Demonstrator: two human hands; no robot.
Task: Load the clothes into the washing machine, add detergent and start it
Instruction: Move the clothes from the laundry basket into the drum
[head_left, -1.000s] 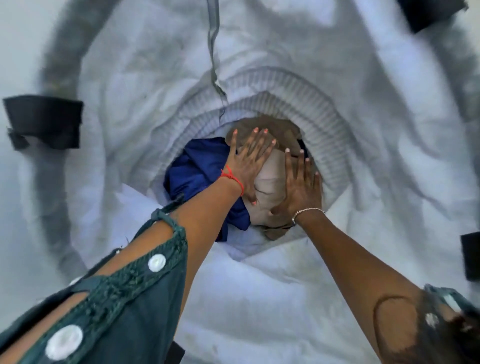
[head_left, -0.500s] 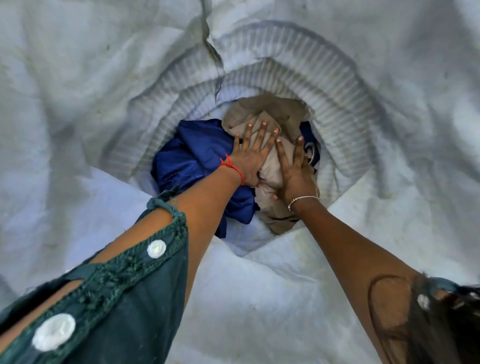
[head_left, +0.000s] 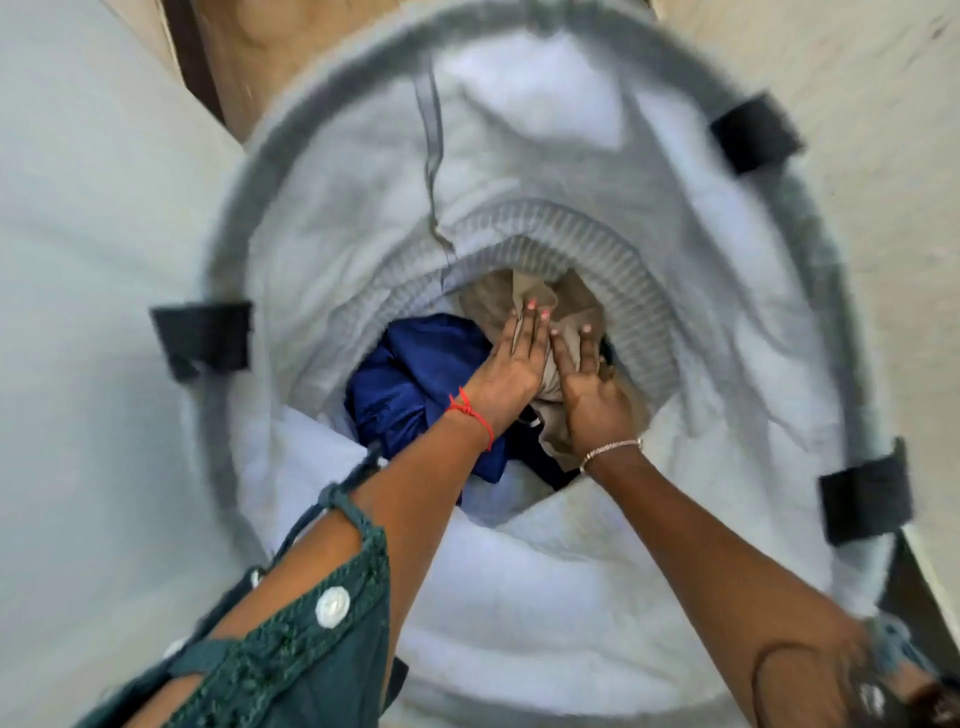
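I look down into a tall white laundry bag (head_left: 545, 561) with a grey rim (head_left: 228, 218). At its bottom lie a beige garment (head_left: 576, 306) and a dark blue garment (head_left: 415, 364). Both my arms reach deep inside. My left hand (head_left: 511, 364), with a red thread at the wrist, lies with straight fingers on the beige garment beside the blue one. Close to its right, my right hand (head_left: 589, 384), with a silver bracelet, presses flat on the same beige garment. A fold of that garment stands up between the two hands. What lies under the garments is hidden.
Three black strap loops (head_left: 202, 338) (head_left: 753, 137) (head_left: 865, 493) sit on the bag's rim. A pale smooth surface (head_left: 78, 260) stands close on the left, a rough cream wall (head_left: 857, 52) on the right, and a brown floor strip (head_left: 218, 47) lies beyond the bag.
The view has pulled back, so the bag's rim and loops show again. Both hands have drawn closer together on the beige garment, bunching a fold up between them.
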